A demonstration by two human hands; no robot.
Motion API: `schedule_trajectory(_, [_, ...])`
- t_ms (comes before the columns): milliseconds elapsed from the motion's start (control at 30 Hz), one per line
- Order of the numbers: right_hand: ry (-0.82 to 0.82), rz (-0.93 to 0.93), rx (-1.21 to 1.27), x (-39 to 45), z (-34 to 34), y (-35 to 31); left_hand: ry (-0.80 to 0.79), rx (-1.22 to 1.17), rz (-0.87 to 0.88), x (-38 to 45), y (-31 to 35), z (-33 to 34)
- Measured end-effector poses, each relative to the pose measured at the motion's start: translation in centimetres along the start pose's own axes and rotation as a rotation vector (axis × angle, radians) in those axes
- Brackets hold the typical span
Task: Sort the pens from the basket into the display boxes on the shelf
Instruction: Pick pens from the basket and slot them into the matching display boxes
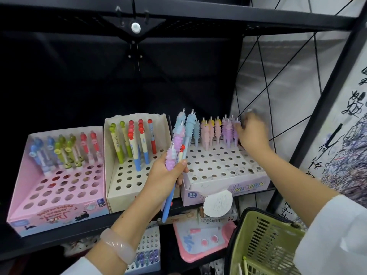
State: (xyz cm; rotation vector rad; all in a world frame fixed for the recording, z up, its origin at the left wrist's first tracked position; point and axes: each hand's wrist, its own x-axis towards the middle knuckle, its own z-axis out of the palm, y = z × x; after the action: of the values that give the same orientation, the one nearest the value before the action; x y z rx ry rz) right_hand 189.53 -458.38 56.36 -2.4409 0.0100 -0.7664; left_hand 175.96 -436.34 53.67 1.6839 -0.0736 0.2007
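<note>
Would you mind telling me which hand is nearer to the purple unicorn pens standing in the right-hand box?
Right. The right hand is at the purple unicorn pens, its fingers against the rightmost ones. The left hand is lower and further left, gripping a bundle of pens before the box's front-left corner.

Pale pink bangle [119, 246], worn at a wrist. Pink-framed drawing board [202, 240] on the lower shelf, tilted. White shell-shaped tag [218, 203] hanging above the board. Box of small blue and purple items [147, 253], lower shelf, contents unclear. Black wire grid panel [278, 80], right. Scribbled test paper [345, 139], far right.
</note>
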Motion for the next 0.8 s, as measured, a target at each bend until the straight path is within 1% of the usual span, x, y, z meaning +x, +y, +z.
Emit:
schedule_trajectory(33, [0.065,-0.029,0.091,-0.6,-0.4,-1.2,0.003,0.002,0.001,0.0,0.0,0.0])
schedule_trajectory(67, [0.045,-0.046,0.235,-1.2,-0.8,-2.6,0.004,0.002,0.001,0.0,0.0,0.1])
schedule_trajectory(100, [-0.062,-0.052,0.405,-2.0,-1.1,-4.2,0.002,-0.003,0.002,-0.1,0.0,0.2])
schedule_trajectory(133, [-0.224,-0.046,0.568,-2.8,-1.2,-5.7,-0.002,-0.011,0.003,-0.2,0.0,0.2])
schedule_trajectory(167, [-0.381,-0.026,0.699,-3.6,-1.2,-6.9,-0.007,-0.014,0.004,-0.2,0.0,0.3])
schedule_trajectory(200, [-0.497,-0.010,0.787,-4.3,-1.1,-7.8,-0.011,-0.009,0.004,-0.3,-0.1,0.3])
schedule_trajectory(233, [-0.564,-0.011,0.841,-4.7,-1.0,-8.5,-0.013,-0.001,0.003,-0.4,-0.1,0.2])
schedule_trajectory(267, [-0.582,-0.022,0.867,-4.9,-0.9,-9.0,-0.012,0.001,0.001,-0.4,-0.1,0.1])
schedule_trajectory(300, [-0.562,-0.026,0.885,-4.8,-1.0,-9.4,-0.010,-0.008,0.000,-0.4,-0.1,-0.1])
schedule_trajectory(333, [-0.508,-0.015,0.904,-4.4,-1.0,-9.7,-0.005,-0.022,-0.002,-0.4,-0.1,-0.3])
schedule_trajectory(400, [-0.334,0.030,0.920,-3.2,-1.3,-9.9,0.022,-0.041,-0.010,-0.4,-0.1,-0.9])
schedule_trajectory(467, [-0.152,0.036,0.845,-1.9,-1.4,-9.7,0.054,-0.032,-0.009,-0.5,-0.3,-1.6])
schedule_trajectory(533, [-0.056,0.002,0.684,-1.3,-0.8,-9.3,0.074,-0.046,-0.010,-0.5,-0.4,-2.2])
schedule_trajectory(600, [-0.032,-0.047,0.541,-1.4,0.2,-9.0,0.077,-0.070,-0.013,-0.6,-0.5,-2.5])
schedule_trajectory(700, [-0.062,-0.094,0.483,-2.1,2.0,-8.9,0.077,-0.072,-0.012,-0.6,-0.5,-2.9])
schedule_trajectory(800, [-0.057,-0.152,0.423,-2.1,2.8,-8.7,0.078,-0.049,-0.011,-0.7,-0.7,-3.2])
